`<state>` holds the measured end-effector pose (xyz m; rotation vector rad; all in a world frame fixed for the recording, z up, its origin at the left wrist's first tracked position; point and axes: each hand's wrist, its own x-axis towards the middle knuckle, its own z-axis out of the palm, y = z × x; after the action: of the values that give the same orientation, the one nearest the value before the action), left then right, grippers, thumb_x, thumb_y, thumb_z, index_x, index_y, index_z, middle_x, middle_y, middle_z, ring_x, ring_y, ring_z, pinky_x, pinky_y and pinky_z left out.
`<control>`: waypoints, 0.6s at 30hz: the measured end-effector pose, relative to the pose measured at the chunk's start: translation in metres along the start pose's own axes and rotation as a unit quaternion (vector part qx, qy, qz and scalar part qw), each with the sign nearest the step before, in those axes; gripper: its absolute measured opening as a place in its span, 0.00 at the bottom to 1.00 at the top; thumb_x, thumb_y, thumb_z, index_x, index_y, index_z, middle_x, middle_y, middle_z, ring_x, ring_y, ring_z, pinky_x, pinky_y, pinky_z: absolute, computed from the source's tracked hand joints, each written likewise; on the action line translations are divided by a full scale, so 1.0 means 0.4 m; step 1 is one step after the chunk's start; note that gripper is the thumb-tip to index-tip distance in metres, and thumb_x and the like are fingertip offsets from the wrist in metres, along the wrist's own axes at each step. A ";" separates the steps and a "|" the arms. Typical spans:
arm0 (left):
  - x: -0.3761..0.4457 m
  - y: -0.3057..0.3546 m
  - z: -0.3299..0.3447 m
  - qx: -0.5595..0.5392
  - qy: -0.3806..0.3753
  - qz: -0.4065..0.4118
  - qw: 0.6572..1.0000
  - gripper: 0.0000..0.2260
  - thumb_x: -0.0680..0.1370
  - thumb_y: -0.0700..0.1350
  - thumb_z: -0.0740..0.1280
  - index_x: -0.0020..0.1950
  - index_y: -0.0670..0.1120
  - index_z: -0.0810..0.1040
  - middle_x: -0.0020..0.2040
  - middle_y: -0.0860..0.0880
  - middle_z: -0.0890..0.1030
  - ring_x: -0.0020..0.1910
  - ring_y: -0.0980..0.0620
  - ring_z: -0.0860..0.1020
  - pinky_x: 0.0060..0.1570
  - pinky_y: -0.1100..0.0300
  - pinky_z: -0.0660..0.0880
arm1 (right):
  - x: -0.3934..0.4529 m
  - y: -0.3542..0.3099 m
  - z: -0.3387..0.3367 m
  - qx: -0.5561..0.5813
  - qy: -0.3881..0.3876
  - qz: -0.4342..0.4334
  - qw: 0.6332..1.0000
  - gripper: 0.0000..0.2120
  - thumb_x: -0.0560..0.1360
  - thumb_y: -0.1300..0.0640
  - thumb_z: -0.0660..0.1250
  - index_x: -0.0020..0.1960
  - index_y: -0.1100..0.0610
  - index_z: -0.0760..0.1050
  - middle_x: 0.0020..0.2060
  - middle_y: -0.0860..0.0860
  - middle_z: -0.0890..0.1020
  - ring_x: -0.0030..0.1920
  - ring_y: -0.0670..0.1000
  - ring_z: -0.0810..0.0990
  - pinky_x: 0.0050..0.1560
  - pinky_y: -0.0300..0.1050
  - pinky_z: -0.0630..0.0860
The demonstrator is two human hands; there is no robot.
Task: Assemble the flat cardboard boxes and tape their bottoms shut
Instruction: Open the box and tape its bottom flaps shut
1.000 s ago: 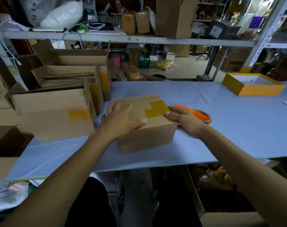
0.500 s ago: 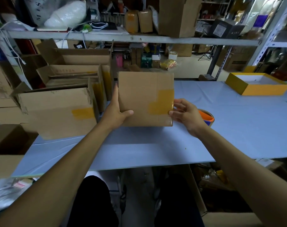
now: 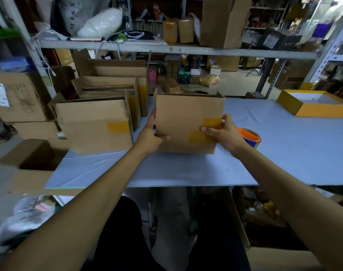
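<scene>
A brown cardboard box (image 3: 184,122) stands upright on the pale blue table (image 3: 284,149), its open top facing up and yellow tape across its near face at the lower right. My left hand (image 3: 150,136) grips the box's left edge, thumb on the near face. My right hand (image 3: 224,133) grips its right edge, fingers over the yellow tape. An orange tape roll (image 3: 249,137) lies on the table just behind my right hand.
Several assembled boxes (image 3: 96,126) with yellow tape stand in a row at the left of the table. A yellow tray (image 3: 315,103) sits at the far right. An open box (image 3: 33,159) rests below the table's left edge. Cluttered shelves rise behind.
The box has been turned from lying with its taped bottom up to standing upright with the opening on top. Both hands stayed on its sides through the turn.
</scene>
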<state>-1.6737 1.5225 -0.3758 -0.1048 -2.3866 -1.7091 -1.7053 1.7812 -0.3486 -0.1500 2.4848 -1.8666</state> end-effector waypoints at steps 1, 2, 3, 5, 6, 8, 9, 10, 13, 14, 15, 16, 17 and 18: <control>-0.007 0.007 -0.003 -0.006 -0.005 0.000 1.000 0.46 0.74 0.34 0.73 0.81 0.53 0.47 0.67 0.54 0.69 0.63 0.55 0.69 0.40 0.80 0.70 | -0.014 -0.008 0.001 0.000 -0.003 -0.006 1.000 0.37 0.67 0.45 0.78 0.68 0.48 0.62 0.59 0.45 0.75 0.55 0.49 0.77 0.49 0.46 0.78; -0.016 0.014 -0.008 -0.007 -0.010 -0.001 1.000 0.46 0.74 0.34 0.73 0.81 0.53 0.47 0.69 0.53 0.69 0.63 0.54 0.70 0.43 0.79 0.71 | -0.030 -0.014 0.002 -0.002 -0.007 -0.015 1.000 0.38 0.67 0.45 0.78 0.70 0.47 0.61 0.58 0.44 0.75 0.54 0.48 0.77 0.48 0.44 0.77; -0.026 0.021 -0.014 -0.003 -0.014 -0.004 1.000 0.46 0.74 0.35 0.73 0.81 0.54 0.48 0.71 0.52 0.69 0.65 0.53 0.70 0.50 0.73 0.73 | -0.048 -0.018 0.004 -0.005 -0.011 -0.025 1.000 0.38 0.68 0.45 0.77 0.71 0.46 0.61 0.58 0.43 0.75 0.54 0.47 0.77 0.47 0.43 0.76; -0.049 0.032 -0.028 0.006 -0.012 -0.011 1.000 0.45 0.74 0.37 0.74 0.81 0.54 0.49 0.74 0.49 0.69 0.69 0.47 0.70 0.63 0.54 0.74 | -0.081 -0.022 0.008 -0.004 -0.014 -0.043 0.999 0.34 0.69 0.45 0.77 0.69 0.44 0.63 0.58 0.43 0.76 0.55 0.47 0.77 0.51 0.46 0.77; -0.062 0.038 -0.034 0.008 -0.009 -0.014 1.000 0.45 0.74 0.37 0.74 0.81 0.54 0.49 0.74 0.48 0.70 0.69 0.45 0.70 0.66 0.48 0.72 | -0.098 -0.025 0.010 -0.002 -0.013 -0.049 0.999 0.32 0.69 0.45 0.76 0.67 0.43 0.64 0.59 0.43 0.76 0.57 0.48 0.77 0.53 0.49 0.78; -0.088 0.051 -0.045 0.004 -0.002 -0.017 1.000 0.45 0.74 0.37 0.74 0.81 0.52 0.49 0.72 0.47 0.72 0.68 0.44 0.71 0.66 0.44 0.71 | -0.128 -0.035 0.015 -0.001 -0.011 -0.055 0.998 0.30 0.70 0.45 0.76 0.67 0.43 0.66 0.60 0.44 0.77 0.58 0.50 0.78 0.56 0.52 0.78; -0.099 0.058 -0.049 0.002 -0.002 -0.018 1.000 0.45 0.74 0.37 0.74 0.81 0.52 0.49 0.72 0.47 0.72 0.68 0.44 0.71 0.66 0.44 0.71 | -0.140 -0.041 0.017 -0.002 -0.012 -0.056 0.998 0.30 0.70 0.46 0.75 0.68 0.44 0.66 0.60 0.45 0.77 0.58 0.50 0.78 0.57 0.52 0.78; -0.106 0.065 -0.053 0.001 -0.004 -0.016 1.000 0.45 0.74 0.37 0.74 0.81 0.53 0.48 0.72 0.47 0.71 0.69 0.45 0.70 0.66 0.44 0.71 | -0.149 -0.049 0.017 -0.001 -0.013 -0.057 0.998 0.30 0.71 0.46 0.75 0.68 0.45 0.67 0.61 0.45 0.77 0.58 0.51 0.78 0.57 0.53 0.78; -0.105 0.083 -0.059 -0.001 -0.006 -0.015 1.000 0.44 0.75 0.37 0.73 0.81 0.53 0.49 0.73 0.48 0.70 0.70 0.45 0.69 0.67 0.44 0.70 | -0.160 -0.074 0.012 0.010 -0.018 -0.064 0.998 0.28 0.72 0.48 0.75 0.68 0.46 0.68 0.60 0.45 0.78 0.58 0.51 0.78 0.56 0.51 0.78; -0.099 0.087 -0.058 -0.006 -0.005 -0.014 1.000 0.43 0.75 0.37 0.73 0.81 0.54 0.51 0.73 0.49 0.70 0.70 0.45 0.69 0.67 0.44 0.70 | -0.158 -0.081 0.010 0.010 -0.016 -0.069 0.997 0.27 0.72 0.48 0.74 0.68 0.45 0.68 0.59 0.45 0.78 0.57 0.50 0.78 0.54 0.50 0.77; -0.091 0.091 -0.055 -0.011 0.000 -0.011 1.000 0.42 0.74 0.36 0.73 0.80 0.54 0.52 0.71 0.50 0.71 0.69 0.46 0.69 0.67 0.46 0.70 | -0.154 -0.086 0.008 0.005 -0.010 -0.075 0.997 0.27 0.73 0.47 0.74 0.68 0.45 0.68 0.59 0.44 0.78 0.57 0.49 0.78 0.53 0.48 0.77; -0.081 0.092 -0.052 -0.012 0.007 -0.009 1.000 0.42 0.74 0.36 0.74 0.80 0.54 0.53 0.69 0.51 0.72 0.68 0.48 0.70 0.67 0.48 0.70 | -0.147 -0.091 0.008 -0.003 -0.001 -0.080 0.997 0.26 0.73 0.47 0.73 0.68 0.46 0.69 0.59 0.45 0.78 0.56 0.49 0.78 0.52 0.48 0.76; -0.069 0.094 -0.049 -0.005 0.017 -0.008 1.000 0.43 0.74 0.36 0.74 0.80 0.54 0.53 0.67 0.53 0.73 0.67 0.50 0.70 0.65 0.52 0.70 | -0.138 -0.092 0.008 -0.010 0.012 -0.083 0.996 0.24 0.74 0.47 0.72 0.68 0.46 0.69 0.59 0.45 0.78 0.56 0.49 0.78 0.53 0.49 0.77; -0.054 0.096 -0.046 0.007 0.029 -0.007 1.000 0.43 0.73 0.38 0.74 0.80 0.55 0.53 0.64 0.55 0.74 0.64 0.52 0.71 0.62 0.54 0.71 | -0.125 -0.092 0.009 -0.016 0.027 -0.085 0.996 0.22 0.76 0.47 0.70 0.67 0.46 0.70 0.59 0.45 0.77 0.57 0.51 0.77 0.54 0.51 0.77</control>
<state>-1.6437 1.5190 -0.3389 -0.0347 -2.3630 -1.6772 -1.6533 1.7721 -0.3161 -0.3261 2.6132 -1.9171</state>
